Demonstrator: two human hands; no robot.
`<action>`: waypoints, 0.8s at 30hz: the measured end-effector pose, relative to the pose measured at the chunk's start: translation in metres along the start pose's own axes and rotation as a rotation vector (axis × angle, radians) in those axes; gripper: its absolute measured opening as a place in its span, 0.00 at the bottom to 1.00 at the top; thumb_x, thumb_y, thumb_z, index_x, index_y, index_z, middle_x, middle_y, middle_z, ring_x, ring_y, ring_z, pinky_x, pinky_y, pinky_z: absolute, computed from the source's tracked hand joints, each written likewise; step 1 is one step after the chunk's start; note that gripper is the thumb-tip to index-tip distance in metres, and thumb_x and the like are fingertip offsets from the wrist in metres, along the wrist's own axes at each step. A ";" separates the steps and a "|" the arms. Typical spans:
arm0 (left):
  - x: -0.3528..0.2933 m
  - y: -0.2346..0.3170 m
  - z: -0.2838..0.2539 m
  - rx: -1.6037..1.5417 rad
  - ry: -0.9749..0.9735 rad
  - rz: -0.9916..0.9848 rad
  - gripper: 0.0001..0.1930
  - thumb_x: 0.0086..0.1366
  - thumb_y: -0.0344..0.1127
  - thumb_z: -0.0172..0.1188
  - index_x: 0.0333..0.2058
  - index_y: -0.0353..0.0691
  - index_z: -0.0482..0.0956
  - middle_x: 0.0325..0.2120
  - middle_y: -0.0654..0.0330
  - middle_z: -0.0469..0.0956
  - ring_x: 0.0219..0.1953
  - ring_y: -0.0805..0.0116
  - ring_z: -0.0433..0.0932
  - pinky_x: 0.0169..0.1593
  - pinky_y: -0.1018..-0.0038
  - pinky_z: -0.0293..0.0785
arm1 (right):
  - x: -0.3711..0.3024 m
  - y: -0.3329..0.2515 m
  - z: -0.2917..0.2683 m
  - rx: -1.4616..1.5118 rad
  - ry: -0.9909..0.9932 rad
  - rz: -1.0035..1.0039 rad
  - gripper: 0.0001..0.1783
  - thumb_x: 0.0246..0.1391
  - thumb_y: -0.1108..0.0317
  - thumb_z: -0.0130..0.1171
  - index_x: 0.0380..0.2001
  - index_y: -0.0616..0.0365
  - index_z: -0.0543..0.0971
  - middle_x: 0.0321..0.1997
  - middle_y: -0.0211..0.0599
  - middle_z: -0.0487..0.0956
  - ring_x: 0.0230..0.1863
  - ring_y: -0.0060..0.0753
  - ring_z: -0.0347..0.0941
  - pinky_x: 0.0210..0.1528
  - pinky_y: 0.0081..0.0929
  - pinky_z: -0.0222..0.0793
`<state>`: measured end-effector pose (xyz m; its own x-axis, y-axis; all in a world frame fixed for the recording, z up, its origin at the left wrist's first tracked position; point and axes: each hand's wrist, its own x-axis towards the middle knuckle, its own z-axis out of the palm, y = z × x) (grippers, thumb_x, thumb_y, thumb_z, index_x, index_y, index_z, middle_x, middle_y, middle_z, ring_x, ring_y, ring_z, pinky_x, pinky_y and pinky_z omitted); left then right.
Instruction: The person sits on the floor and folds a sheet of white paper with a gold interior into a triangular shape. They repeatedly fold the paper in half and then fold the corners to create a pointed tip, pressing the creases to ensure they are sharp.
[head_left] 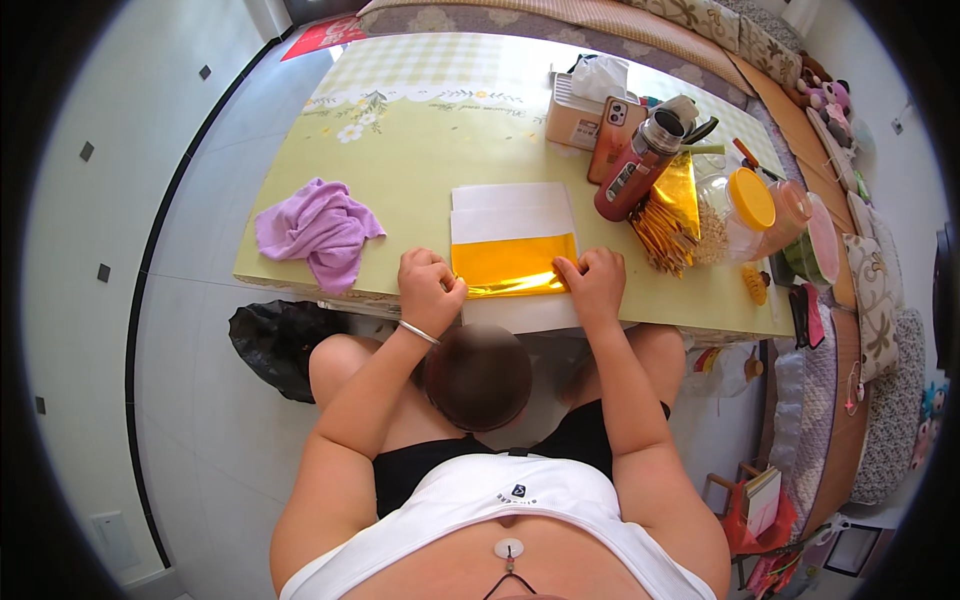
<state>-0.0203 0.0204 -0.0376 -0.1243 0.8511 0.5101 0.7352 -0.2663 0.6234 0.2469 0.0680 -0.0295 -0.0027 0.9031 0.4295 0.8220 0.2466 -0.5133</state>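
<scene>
On the table in front of me lies a gold foil sheet (515, 264), shiny and creased along its near edge. White paper sheets (510, 210) show beyond it, and more white paper sticks out over the table's near edge. My left hand (430, 288) is closed, pinching the foil's near left corner. At the near right corner my right hand (595, 285) pinches the foil the same way, thumb on top. To the left of the paper sits a crumpled purple cloth (318, 232). Several folded gold foil pieces (662, 240) stand bunched on the right.
A red-brown flask (640, 165), a phone (617, 138) and a tissue box (575, 112) stand at the back right. Beside them are a yellow-lidded jar (735, 215) and other containers. A black bag (285, 345) lies below left. Something dark and round (478, 378), partly blurred, is between my knees.
</scene>
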 end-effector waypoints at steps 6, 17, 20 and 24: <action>0.000 0.000 0.000 0.050 0.004 0.033 0.07 0.42 0.26 0.64 0.17 0.37 0.72 0.26 0.55 0.73 0.41 0.51 0.71 0.49 0.61 0.69 | 0.003 0.000 0.002 0.010 0.017 0.003 0.23 0.42 0.53 0.75 0.14 0.58 0.75 0.26 0.40 0.76 0.35 0.50 0.70 0.40 0.45 0.66; 0.005 0.004 0.005 -0.012 -0.337 0.403 0.12 0.62 0.30 0.60 0.45 0.43 0.84 0.58 0.50 0.76 0.64 0.51 0.70 0.68 0.54 0.62 | 0.003 0.003 0.004 -0.002 0.039 -0.010 0.20 0.41 0.58 0.76 0.13 0.56 0.74 0.27 0.38 0.76 0.36 0.49 0.70 0.40 0.44 0.67; 0.007 0.007 0.002 -0.022 -0.427 0.392 0.10 0.61 0.24 0.57 0.41 0.40 0.83 0.56 0.52 0.77 0.63 0.51 0.72 0.67 0.58 0.65 | 0.002 0.007 0.001 0.018 -0.056 0.045 0.18 0.41 0.57 0.76 0.24 0.56 0.79 0.34 0.40 0.77 0.40 0.50 0.71 0.44 0.45 0.68; 0.009 0.032 0.002 0.119 -0.357 0.429 0.05 0.61 0.31 0.61 0.35 0.38 0.78 0.48 0.52 0.79 0.55 0.49 0.75 0.61 0.58 0.69 | 0.001 -0.012 -0.008 -0.128 0.067 -0.133 0.25 0.46 0.62 0.70 0.47 0.60 0.77 0.56 0.50 0.74 0.58 0.54 0.68 0.60 0.44 0.64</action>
<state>0.0037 0.0203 -0.0144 0.4195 0.7834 0.4586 0.7426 -0.5867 0.3230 0.2417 0.0634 -0.0172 -0.0819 0.8387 0.5384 0.8827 0.3119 -0.3516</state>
